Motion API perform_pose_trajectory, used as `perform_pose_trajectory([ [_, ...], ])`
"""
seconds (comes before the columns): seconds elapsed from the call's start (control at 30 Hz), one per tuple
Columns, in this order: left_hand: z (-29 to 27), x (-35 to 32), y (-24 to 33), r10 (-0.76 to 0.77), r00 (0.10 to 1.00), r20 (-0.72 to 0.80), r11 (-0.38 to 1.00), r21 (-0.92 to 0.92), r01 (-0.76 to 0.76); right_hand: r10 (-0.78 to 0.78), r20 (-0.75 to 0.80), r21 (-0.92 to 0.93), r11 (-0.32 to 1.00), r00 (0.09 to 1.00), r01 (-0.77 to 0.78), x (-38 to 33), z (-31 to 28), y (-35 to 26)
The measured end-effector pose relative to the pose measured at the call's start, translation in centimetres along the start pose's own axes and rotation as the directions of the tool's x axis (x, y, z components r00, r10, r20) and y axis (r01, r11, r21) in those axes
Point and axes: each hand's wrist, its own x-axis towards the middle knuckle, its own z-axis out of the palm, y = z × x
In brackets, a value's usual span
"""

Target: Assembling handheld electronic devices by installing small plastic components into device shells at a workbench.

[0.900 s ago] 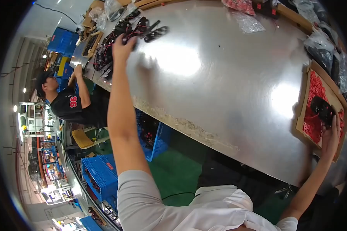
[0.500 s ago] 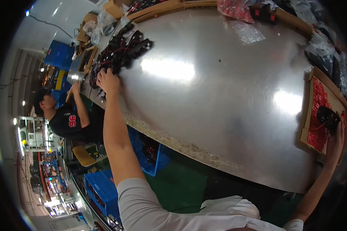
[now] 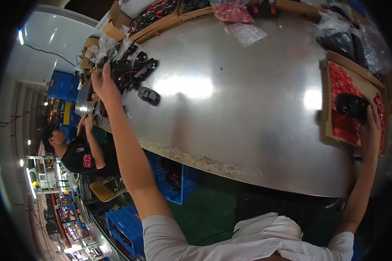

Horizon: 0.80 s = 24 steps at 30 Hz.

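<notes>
At the far left of the metal table, my left hand (image 3: 103, 85) is raised beside a pile of black plastic parts (image 3: 126, 71) with red wires. Its fingers are closed, and a dark thing at their tips is too unclear to name. A rounded black shell (image 3: 149, 96) lies by itself just right of the pile. On the right, my right hand (image 3: 370, 126) grips a rounded black plastic housing (image 3: 352, 105) above a shallow cardboard box (image 3: 325, 102). Small red parts (image 3: 343, 82) are spread inside that box.
Clear plastic bags (image 3: 247, 34), a bag of red parts (image 3: 233, 11) and boxes of black parts (image 3: 154, 17) line the far edge. A co-worker (image 3: 85, 152) works at the left. Blue crates (image 3: 125, 230) stand below the worn near table edge (image 3: 196, 162).
My left hand has lifted away from the near side of the black pile toward its far left. A black shell now lies apart on the table. My right hand still holds the housing.
</notes>
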Motion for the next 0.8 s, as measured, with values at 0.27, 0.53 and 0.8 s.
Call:
perform_pose_trajectory([
  [0.27, 24.5, -14.9, 17.0, -0.477, 0.842, 0.253, 0.6, -0.606, 0.522, 0.121, -0.208, 0.187, 0.979, 0.97, -0.083, -1.0, -1.1, -5.0],
  [0.53, 38.4, -28.3, 22.4, -0.564, 0.597, 0.57, 0.41, -0.434, 0.802, 0.103, -0.101, 0.338, 0.939, 0.99, -0.064, -1.0, -8.1, -7.1],
  [0.8, 42.1, -31.8, 21.5, -0.552, 0.518, 0.654, 0.4, -0.338, 0.852, 0.053, -0.135, 0.325, 0.946, 0.989, -0.006, 0.1, -11.7, -8.1],
])
